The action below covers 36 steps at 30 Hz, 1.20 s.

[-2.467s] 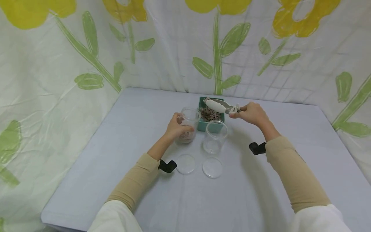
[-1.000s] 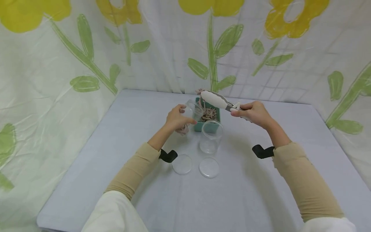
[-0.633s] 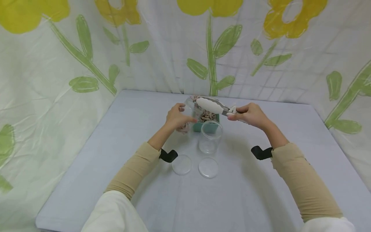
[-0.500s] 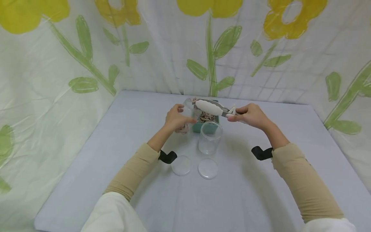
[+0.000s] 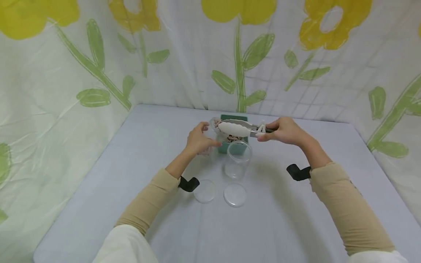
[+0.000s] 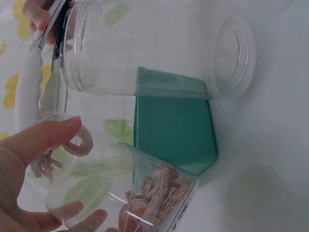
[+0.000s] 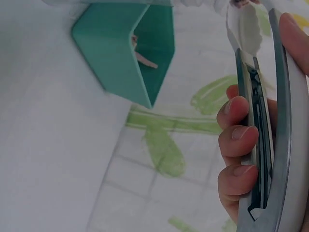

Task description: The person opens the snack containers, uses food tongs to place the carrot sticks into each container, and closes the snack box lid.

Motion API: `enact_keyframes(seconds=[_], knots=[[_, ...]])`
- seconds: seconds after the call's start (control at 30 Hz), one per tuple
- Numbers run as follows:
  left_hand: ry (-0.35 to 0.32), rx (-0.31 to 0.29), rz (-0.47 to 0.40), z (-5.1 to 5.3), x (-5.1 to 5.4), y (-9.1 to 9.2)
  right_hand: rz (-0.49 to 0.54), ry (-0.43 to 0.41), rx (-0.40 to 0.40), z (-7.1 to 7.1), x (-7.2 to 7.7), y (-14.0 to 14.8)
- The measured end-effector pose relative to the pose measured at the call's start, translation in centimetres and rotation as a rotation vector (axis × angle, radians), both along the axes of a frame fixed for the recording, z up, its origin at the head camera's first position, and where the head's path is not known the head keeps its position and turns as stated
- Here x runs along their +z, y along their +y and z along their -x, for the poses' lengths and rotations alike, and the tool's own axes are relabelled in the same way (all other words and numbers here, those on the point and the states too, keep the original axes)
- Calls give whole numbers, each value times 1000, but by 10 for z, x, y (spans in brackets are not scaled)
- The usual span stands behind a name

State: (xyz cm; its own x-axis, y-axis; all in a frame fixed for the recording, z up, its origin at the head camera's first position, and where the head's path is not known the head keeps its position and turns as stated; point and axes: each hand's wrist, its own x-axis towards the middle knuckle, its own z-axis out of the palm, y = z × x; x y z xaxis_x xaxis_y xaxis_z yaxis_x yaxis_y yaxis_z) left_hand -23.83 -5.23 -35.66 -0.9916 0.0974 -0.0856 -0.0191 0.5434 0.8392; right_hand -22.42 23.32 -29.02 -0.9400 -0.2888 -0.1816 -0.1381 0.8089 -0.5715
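My left hand grips a clear jar, tilted with its mouth toward the tongs. Pinkish-brown floury strips lie at its bottom. My right hand holds white-tipped metal tongs by the handles. Their tips reach the jar's mouth, where more strips, one curled in a ring, hang inside. Behind and below the tongs stands a green box, with strips inside; the tongs hide part of it in the head view.
A second clear jar stands upright in front of the green box. Two clear round lids lie nearer on the pale table. A flower-painted sheet hangs behind the table's far edge.
The tongs rose out of the green box with strips, then moved left and down to the jar's mouth. My left hand tilted the jar, which earlier stood upright.
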Motion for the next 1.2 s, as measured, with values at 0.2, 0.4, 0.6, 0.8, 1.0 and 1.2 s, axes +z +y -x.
enact_keyframes(seconds=[0.2,0.4,0.6,0.8,1.0,1.2], knots=[[64,-92,-5,-2,-5,-2,-84,-1,44,-2,11,-5],[120,-191,-28,-3,-6,-4,-153,27,98,-6,19,-16],[83,-207,-69,-4,-9,-8,-194,81,86,-9,20,-21],[-54,-144,-268,-2,-25,-15,-155,104,46,-12,18,-18],[-268,-25,-754,-4,-44,-25,-132,172,-30,-13,15,-9],[-106,26,-796,-7,-55,-30,-144,183,-51,-14,8,-2]])
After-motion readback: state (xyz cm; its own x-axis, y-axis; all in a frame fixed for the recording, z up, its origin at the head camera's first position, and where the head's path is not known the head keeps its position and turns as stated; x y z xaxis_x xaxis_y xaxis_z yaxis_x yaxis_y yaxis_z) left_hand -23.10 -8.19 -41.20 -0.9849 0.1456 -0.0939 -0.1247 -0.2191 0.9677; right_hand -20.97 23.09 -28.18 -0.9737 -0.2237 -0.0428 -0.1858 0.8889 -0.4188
